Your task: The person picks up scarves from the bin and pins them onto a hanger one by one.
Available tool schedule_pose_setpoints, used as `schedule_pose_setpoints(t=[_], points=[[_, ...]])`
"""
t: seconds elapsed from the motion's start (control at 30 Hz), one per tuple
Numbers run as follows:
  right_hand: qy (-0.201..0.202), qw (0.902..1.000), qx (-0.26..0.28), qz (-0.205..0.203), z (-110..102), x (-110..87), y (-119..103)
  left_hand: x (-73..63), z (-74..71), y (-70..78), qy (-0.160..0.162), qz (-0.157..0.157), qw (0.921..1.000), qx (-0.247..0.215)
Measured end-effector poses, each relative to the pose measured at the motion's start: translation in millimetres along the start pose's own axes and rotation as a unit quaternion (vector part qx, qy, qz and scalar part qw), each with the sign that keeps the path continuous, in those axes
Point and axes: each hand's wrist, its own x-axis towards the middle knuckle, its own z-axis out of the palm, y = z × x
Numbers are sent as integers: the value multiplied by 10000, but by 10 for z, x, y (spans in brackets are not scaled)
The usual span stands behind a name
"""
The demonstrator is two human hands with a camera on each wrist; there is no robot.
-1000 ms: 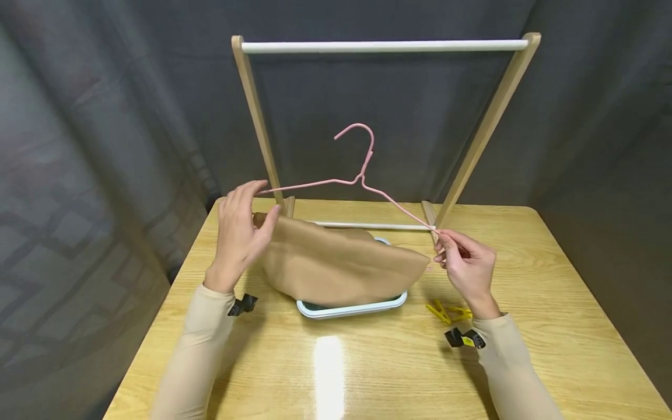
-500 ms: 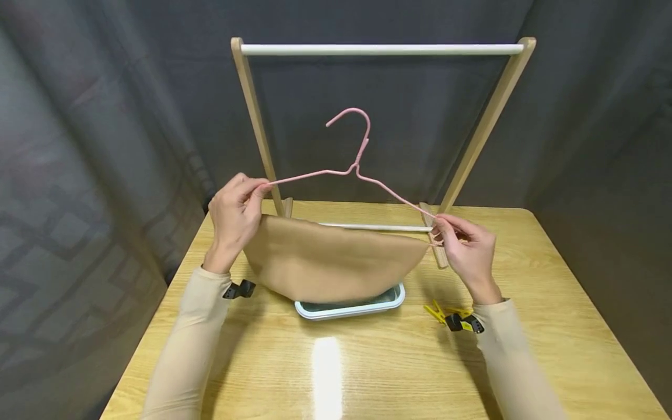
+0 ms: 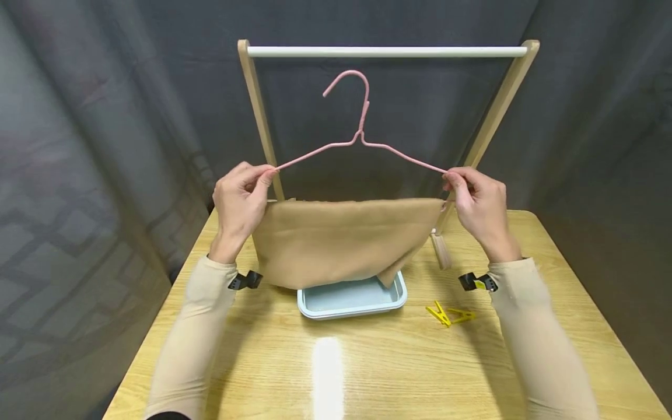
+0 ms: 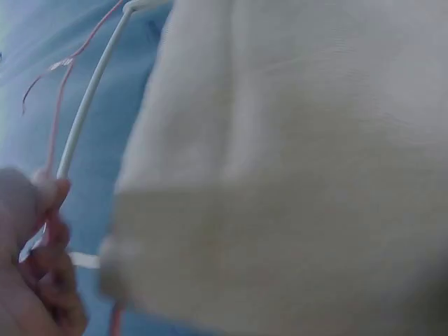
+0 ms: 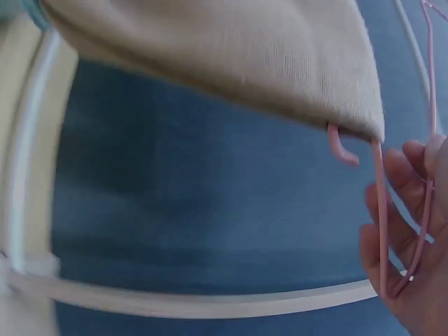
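A pink wire hanger [image 3: 362, 119] is held up level above the table, hook at the top. My left hand [image 3: 238, 201] pinches the hanger's left end between thumb and fingers. At the other end, my right hand [image 3: 480, 204] pinches it likewise. A tan cloth [image 3: 341, 245] lies folded over the hanger's lower bar and hangs below it; what kind of garment it is, I cannot tell. In the right wrist view, the bar comes out past the edge of the cloth [image 5: 280, 63], beside a small pink hooked end [image 5: 341, 147].
Behind the hanger stands a wooden rack with a white top rail [image 3: 388, 52]. A pale blue tray [image 3: 346, 297] is under the cloth on the wooden table [image 3: 262, 361]. Two yellow clothespins [image 3: 440, 315] lie right of the tray. Grey curtains [image 3: 105, 146] surround the table.
Both hands have risen with the hanger, which has gone from slanting to level. The left hand has closed on its end. The cloth has lifted, baring more of the tray.
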Motion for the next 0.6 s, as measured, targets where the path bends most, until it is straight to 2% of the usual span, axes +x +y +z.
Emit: schedule_pose_setpoints(t=[0.17,0.37,0.47,0.6], points=[[162,9973,498,513,118,-198,184,-50,-33,-72,-901,-20,9957,-195],[417,9947,666,665,211,-344,297,-88,-90,-162,-1902,-209,9815,-67],[472,9940,762,633,238,-359,310,-113,-70,-217,-1964,-295,9797,-272],[337,9937,830,674,226,-395,298,-162,-40,-247,-1587,-393,9839,-720]])
